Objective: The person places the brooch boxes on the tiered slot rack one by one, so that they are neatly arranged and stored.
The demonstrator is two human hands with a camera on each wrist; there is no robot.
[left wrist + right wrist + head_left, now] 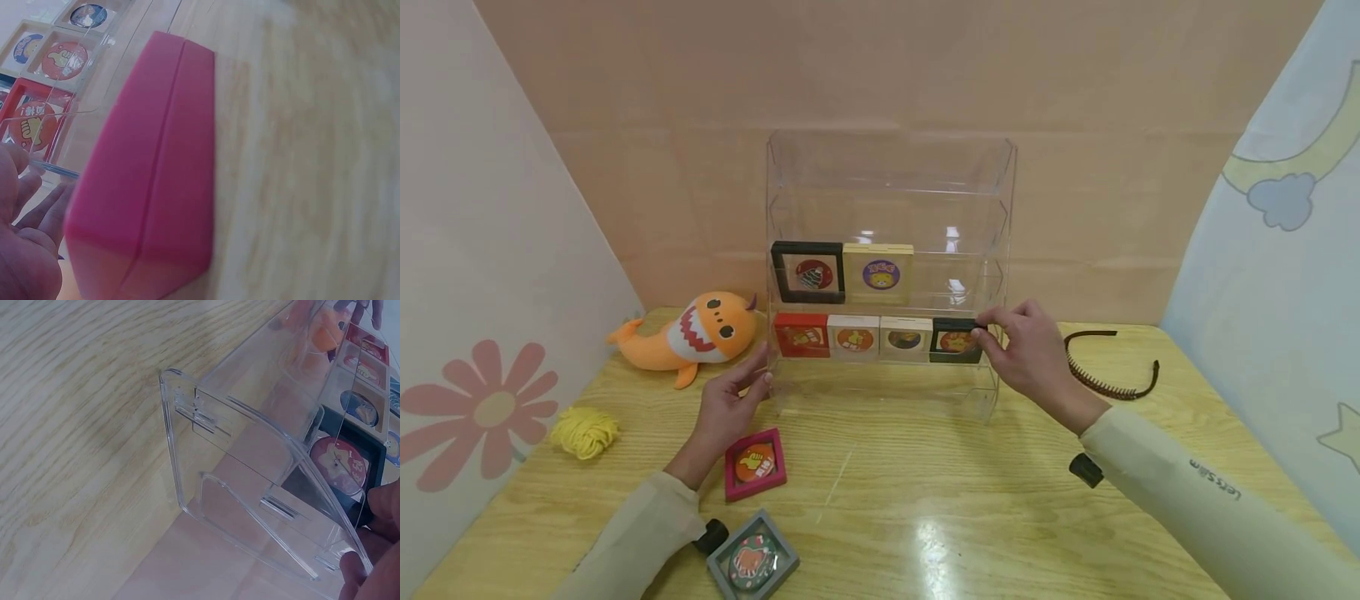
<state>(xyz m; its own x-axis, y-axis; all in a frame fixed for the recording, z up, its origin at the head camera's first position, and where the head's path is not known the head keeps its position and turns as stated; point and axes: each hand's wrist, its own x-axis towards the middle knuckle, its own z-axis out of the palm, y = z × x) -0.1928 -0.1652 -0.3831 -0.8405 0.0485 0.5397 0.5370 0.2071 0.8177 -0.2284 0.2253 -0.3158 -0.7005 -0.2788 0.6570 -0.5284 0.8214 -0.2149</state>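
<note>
A clear acrylic display rack (891, 383) stands on the table. On a lower tier sit a red frame (802, 335), a white frame (853, 337), a cream frame (905, 340) and, at the right end, a black frame (956, 341) with a round badge inside. My right hand (1033, 354) pinches that black frame's right upper corner between thumb and finger. My left hand (730, 408) rests its loosely extended fingers at the rack's left side. One tier up are another black frame (784, 287) and a pale yellow frame (880, 292).
A pink frame (756, 465) and a grey frame (753, 557) lie on the table near the left forearm. An orange plush shark (658, 346) and a yellow yarn bundle (585, 432) are at left. A brown headband (1097, 383) lies right of the rack.
</note>
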